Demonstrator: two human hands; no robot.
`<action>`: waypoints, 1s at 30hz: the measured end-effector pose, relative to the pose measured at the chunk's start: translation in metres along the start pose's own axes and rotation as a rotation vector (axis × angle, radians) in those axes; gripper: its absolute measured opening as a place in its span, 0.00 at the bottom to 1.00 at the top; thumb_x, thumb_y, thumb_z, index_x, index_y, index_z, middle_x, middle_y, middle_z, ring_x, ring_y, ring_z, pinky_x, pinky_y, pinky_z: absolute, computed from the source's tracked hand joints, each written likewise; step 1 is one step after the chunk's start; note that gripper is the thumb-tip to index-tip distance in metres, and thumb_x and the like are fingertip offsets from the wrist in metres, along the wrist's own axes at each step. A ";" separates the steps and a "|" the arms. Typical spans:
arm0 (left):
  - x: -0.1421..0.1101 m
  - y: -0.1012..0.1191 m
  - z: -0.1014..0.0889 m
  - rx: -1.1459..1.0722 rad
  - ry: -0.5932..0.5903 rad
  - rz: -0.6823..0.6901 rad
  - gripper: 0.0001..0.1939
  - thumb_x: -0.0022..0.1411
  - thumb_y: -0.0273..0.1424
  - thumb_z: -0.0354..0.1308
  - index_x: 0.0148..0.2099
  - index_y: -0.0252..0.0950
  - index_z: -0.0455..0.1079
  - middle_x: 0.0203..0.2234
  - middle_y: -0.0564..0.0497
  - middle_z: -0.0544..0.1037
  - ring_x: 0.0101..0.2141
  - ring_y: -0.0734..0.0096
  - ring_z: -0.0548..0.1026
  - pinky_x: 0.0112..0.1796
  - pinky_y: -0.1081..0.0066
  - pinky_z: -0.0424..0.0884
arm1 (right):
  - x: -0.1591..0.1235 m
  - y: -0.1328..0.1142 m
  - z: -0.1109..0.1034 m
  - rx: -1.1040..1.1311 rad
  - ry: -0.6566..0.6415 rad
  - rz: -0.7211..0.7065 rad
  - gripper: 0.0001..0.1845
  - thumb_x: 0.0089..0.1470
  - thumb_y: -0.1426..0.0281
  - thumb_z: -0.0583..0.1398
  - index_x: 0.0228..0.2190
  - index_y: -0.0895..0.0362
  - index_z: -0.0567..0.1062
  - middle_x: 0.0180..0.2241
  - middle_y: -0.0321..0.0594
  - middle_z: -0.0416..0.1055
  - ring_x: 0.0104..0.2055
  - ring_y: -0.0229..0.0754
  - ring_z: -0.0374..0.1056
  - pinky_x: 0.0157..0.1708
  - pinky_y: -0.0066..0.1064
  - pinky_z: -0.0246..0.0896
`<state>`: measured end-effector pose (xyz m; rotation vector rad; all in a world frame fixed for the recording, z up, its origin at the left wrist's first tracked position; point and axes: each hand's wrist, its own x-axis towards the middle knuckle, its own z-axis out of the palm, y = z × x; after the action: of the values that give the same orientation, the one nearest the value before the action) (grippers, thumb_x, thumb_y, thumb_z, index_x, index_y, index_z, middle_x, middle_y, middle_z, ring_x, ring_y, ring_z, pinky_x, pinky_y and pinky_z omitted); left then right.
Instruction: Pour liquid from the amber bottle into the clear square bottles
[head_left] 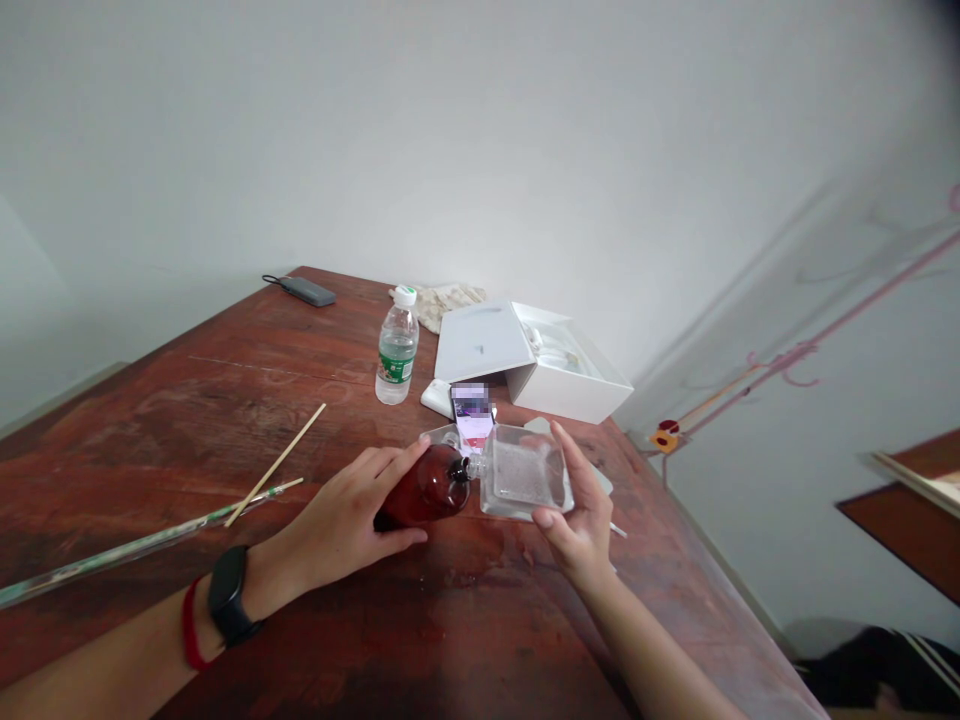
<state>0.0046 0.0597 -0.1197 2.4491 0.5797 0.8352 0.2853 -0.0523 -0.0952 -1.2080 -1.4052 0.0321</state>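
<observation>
My left hand (pixel 358 512) is wrapped round a brown bottle (pixel 429 488), which lies tilted over with its dark neck pointing right. In my right hand (pixel 586 520) is a clear square bottle (pixel 523 474), gripped by its base end between thumb and fingers and tipped sideways. The two bottle mouths meet or nearly meet; whether they touch I cannot tell. Some whitish drops or haze show inside the clear bottle. Just behind the bottles a phone (pixel 472 412) with a lit screen leans up. Another clear piece is partly hidden behind the brown bottle.
A water bottle (pixel 396 352) stands upright behind my left hand. An opened white box (pixel 574 390) sits at the back right, near a pale cloth (pixel 448 302). Chopsticks (pixel 279 460), one in a wrapper, lie left. A grey device (pixel 306 291) rests at the far left of the wooden table (pixel 187 400).
</observation>
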 end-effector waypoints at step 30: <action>-0.001 -0.003 0.002 -0.003 -0.006 0.009 0.56 0.65 0.36 0.74 0.82 0.52 0.43 0.63 0.41 0.75 0.60 0.43 0.76 0.61 0.45 0.74 | -0.002 0.001 0.001 0.060 -0.006 0.005 0.46 0.57 0.42 0.70 0.69 0.48 0.74 0.57 0.50 0.81 0.56 0.61 0.80 0.54 0.52 0.78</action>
<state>0.0046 0.0614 -0.1235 2.4521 0.5646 0.8315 0.2843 -0.0528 -0.0974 -1.1631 -1.3965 0.0806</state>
